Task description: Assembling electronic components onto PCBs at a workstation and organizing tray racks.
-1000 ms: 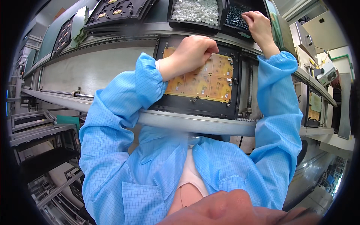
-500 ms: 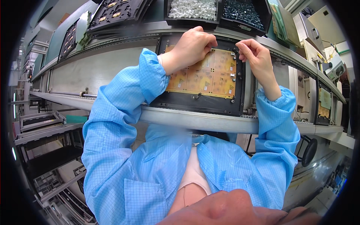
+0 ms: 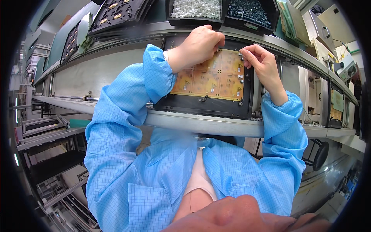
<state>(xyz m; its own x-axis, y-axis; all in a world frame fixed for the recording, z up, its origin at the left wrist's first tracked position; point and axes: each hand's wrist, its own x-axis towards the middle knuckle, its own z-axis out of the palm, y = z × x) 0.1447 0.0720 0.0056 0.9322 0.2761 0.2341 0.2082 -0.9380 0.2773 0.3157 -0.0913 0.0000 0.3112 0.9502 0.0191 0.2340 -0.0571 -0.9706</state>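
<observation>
A yellow-orange circuit board panel [image 3: 213,83] lies in a black carrier frame [image 3: 193,107] on the conveyor. Over the panel's far edge is my left hand [image 3: 199,45], its fingers curled together. What they hold, if anything, is hidden. At the far right corner of the panel, my right hand [image 3: 264,65] has thumb and forefinger pinched together beside small parts on the edge. Whatever sits between those fingertips is too small to name. A small white component [image 3: 240,76] stands on the panel's right edge, nearer to me than the right hand.
Beyond the conveyor rail stand a black bin of white connectors [image 3: 197,8] and a black bin of dark blue parts [image 3: 248,13]. Stacked black trays [image 3: 116,15] are at the far left, green boards [image 3: 290,25] at the far right. The near metal rail [image 3: 205,124] runs before me.
My right hand has shifted slightly left and downward, its fingertips now at the panel's far right corner. The left hand stays curled over the far edge, with only a slight shift.
</observation>
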